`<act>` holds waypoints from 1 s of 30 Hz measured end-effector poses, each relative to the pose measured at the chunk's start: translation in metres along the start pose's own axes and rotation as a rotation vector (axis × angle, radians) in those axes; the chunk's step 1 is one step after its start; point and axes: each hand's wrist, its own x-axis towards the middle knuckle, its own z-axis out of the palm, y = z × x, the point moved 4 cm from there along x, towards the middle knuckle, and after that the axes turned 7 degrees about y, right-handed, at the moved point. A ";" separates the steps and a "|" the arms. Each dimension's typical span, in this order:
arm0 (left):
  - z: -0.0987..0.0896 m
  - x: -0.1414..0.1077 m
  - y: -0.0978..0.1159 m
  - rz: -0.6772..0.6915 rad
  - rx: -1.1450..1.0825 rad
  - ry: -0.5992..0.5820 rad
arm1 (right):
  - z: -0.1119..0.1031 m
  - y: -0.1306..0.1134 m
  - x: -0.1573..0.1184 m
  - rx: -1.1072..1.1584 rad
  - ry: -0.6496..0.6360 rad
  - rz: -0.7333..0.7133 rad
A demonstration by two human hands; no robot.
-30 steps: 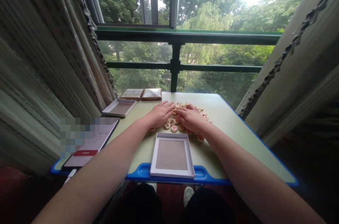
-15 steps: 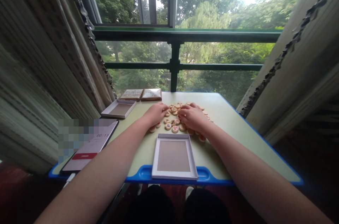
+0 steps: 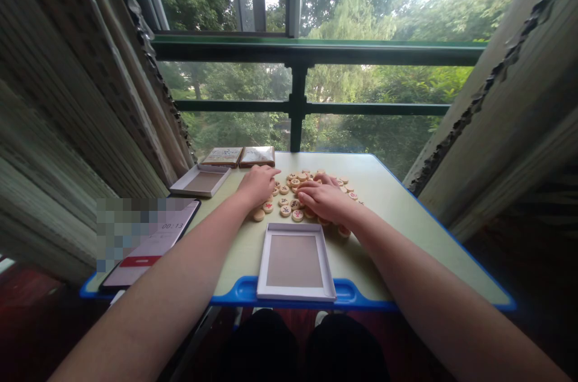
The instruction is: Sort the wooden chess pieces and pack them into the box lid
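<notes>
Several round wooden pieces (image 3: 285,211) with red or dark characters lie spread over the pale table (image 3: 383,189). My left hand (image 3: 259,185) is at the left edge of the pieces, index finger stretched out, with nothing seen in it. Over the right part of the pieces rests my right hand (image 3: 324,196), palm down with fingers spread, covering some of them. An open shallow white box (image 3: 295,261) with a grey-brown bottom lies nearer to me, between my forearms.
A second shallow box (image 3: 201,181) sits at the left, in front of two flat square packs (image 3: 256,156). A phone (image 3: 153,243) showing a timer lies by the left edge. Behind the table is a window with green rails (image 3: 298,99).
My left hand has moved slightly left, away from the pieces, and its index finger now sticks out. My right hand has shifted a little to the left. The view has tilted slightly.
</notes>
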 end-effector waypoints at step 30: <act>0.012 -0.002 0.031 0.245 -0.084 -0.124 | 0.002 0.015 0.006 -0.087 0.044 0.028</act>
